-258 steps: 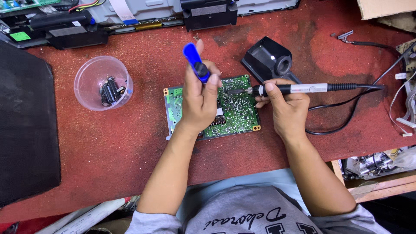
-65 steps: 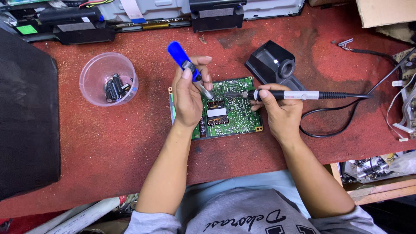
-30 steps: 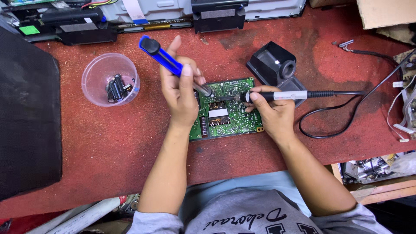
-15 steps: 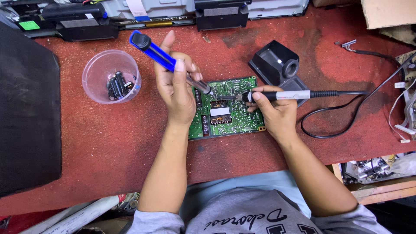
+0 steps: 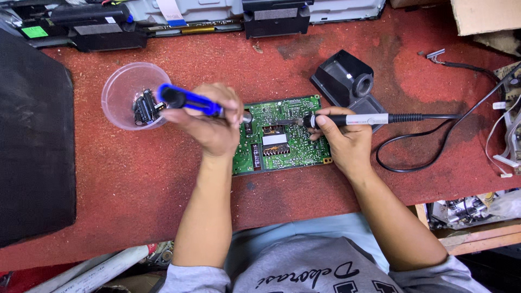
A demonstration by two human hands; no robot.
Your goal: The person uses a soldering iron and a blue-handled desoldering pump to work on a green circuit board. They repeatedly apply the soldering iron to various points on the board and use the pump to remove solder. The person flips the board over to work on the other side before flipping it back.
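At mid-bench, on the red mat (image 5: 163, 179): two hands at a green circuit board (image 5: 282, 138).

Left hand (image 5: 209, 122): fingers curled tight round a blue desoldering pump (image 5: 187, 100), nozzle at the board's left edge. Right hand (image 5: 342, 138): fingers pinching a soldering iron (image 5: 353, 119) pen-fashion, tip on the board's upper middle. Risks: the hot tip may slip onto neighbouring parts or the left fingers close by; the black cord (image 5: 412, 157) could drag the iron. Clearance: plastic cup (image 5: 127, 87) of parts sits under the pump's tail; iron stand (image 5: 344, 81) just behind; open mat below.
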